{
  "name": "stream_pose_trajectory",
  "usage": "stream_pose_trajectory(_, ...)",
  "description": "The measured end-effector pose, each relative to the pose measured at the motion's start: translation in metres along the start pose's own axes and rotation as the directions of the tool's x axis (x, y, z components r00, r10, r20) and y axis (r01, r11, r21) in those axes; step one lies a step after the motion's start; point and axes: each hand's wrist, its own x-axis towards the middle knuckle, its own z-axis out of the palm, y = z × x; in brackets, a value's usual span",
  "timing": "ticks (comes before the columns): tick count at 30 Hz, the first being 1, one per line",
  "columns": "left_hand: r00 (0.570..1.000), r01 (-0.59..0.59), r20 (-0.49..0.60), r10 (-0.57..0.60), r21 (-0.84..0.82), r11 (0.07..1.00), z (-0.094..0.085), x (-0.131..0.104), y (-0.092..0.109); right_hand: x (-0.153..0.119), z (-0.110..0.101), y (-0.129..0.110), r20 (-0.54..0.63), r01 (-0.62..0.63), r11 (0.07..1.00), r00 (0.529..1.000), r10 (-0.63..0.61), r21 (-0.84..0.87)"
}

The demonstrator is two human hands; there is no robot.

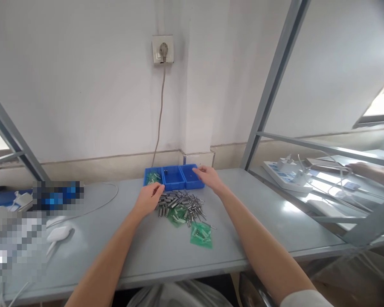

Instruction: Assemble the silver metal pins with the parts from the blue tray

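Note:
My left hand (pixel 151 196) is curled at the left edge of a heap of metal parts (pixel 182 201), just in front of the blue tray's left compartment. Its fingers are closed, and what they hold, if anything, is hidden. Above the right compartment of the blue tray (pixel 173 186), my right hand (pixel 207 175) has thumb and fingers drawn together; I cannot make out anything between them. The heap mixes short cylinders and thin pin-like pieces. A green bag (pixel 176 216) lies partly under it, and another green bag (pixel 201 235) with small parts lies nearer the front edge.
Green bags (pixel 152 178) fill the tray's left compartment. A white charger (pixel 59 233) and a cable lie to the left. Grey metal posts (pixel 277 81) frame the table (pixel 224 256). Beyond the right post are a white board (pixel 283 177) and another person's hand (pixel 358 168).

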Motion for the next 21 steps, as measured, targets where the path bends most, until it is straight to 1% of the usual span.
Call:
stream_pose_trajectory(1, 1.000, -0.001, 0.002, 0.001, 0.005, 1.000, 0.000, 0.000, 0.001, -0.003, 0.000, -0.001, 0.087, 0.074, 0.993, 0.994, -0.066, -0.094)
stream_pose_trajectory(2, 1.000, -0.001, 0.011, 0.001, 0.009, 1.000, 0.000, -0.001, 0.002, -0.007, 0.001, -0.003, 0.195, 0.152, 0.973, 0.974, -0.118, -0.172)
stream_pose_trajectory(3, 1.000, 0.001, 0.020, -0.001, 0.009, 1.000, 0.000, -0.002, 0.002, -0.011, 0.003, -0.004, 0.308, 0.224, 0.946, 0.940, -0.146, -0.235)
stream_pose_trajectory(4, 1.000, 0.005, 0.030, -0.005, 0.006, 1.000, 0.000, -0.002, 0.003, -0.014, 0.005, -0.006, 0.405, 0.281, 0.916, 0.902, -0.150, -0.287)
stream_pose_trajectory(5, 0.999, 0.010, 0.037, -0.010, 0.001, 1.000, 0.000, -0.003, 0.003, -0.018, 0.007, -0.007, 0.474, 0.322, 0.884, 0.870, -0.136, -0.338)
stream_pose_trajectory(6, 0.999, 0.014, 0.040, -0.014, -0.004, 1.000, 0.000, -0.003, 0.003, -0.022, 0.009, -0.008, 0.512, 0.348, 0.851, 0.852, -0.111, -0.393)
stream_pose_trajectory(7, 0.999, 0.017, 0.040, -0.017, -0.007, 1.000, 0.000, -0.004, 0.003, -0.025, 0.011, -0.009, 0.524, 0.357, 0.817, 0.848, -0.081, -0.452)
stream_pose_trajectory(8, 0.999, 0.019, 0.036, -0.019, -0.007, 1.000, 0.000, -0.004, 0.003, -0.027, 0.012, -0.010, 0.517, 0.355, 0.783, 0.854, -0.051, -0.511)
stream_pose_trajectory(10, 0.999, 0.021, 0.029, -0.020, -0.007, 1.000, 0.001, -0.004, 0.002, -0.030, 0.012, -0.011, 0.478, 0.330, 0.720, 0.879, 0.002, -0.611)
stream_pose_trajectory(12, 0.999, 0.019, 0.026, -0.019, -0.011, 1.000, 0.001, -0.003, 0.001, -0.030, 0.011, -0.009, 0.442, 0.302, 0.675, 0.896, 0.040, -0.673)
stream_pose_trajectory(14, 0.999, 0.014, 0.029, -0.014, -0.015, 1.000, 0.002, -0.002, -0.001, -0.027, 0.008, -0.006, 0.428, 0.279, 0.654, 0.901, 0.076, -0.703)
stream_pose_trajectory(16, 0.999, 0.008, 0.037, -0.008, -0.014, 1.000, 0.003, -0.002, -0.001, -0.024, 0.007, -0.001, 0.433, 0.247, 0.668, 0.892, 0.126, -0.702)
stream_pose_trajectory(18, 0.999, 0.002, 0.041, -0.002, -0.013, 1.000, 0.004, -0.002, -0.001, -0.022, 0.007, 0.001, 0.455, 0.207, 0.719, 0.874, 0.168, -0.663)
stream_pose_trajectory(19, 0.999, 0.000, 0.043, 0.001, -0.012, 1.000, 0.004, -0.003, -0.001, -0.022, 0.007, 0.002, 0.464, 0.190, 0.754, 0.870, 0.168, -0.629)
stream_pose_trajectory(21, 0.999, 0.001, 0.045, -0.001, -0.009, 1.000, 0.003, -0.004, -0.001, -0.023, 0.009, 0.002, 0.464, 0.171, 0.813, 0.875, 0.134, -0.557)
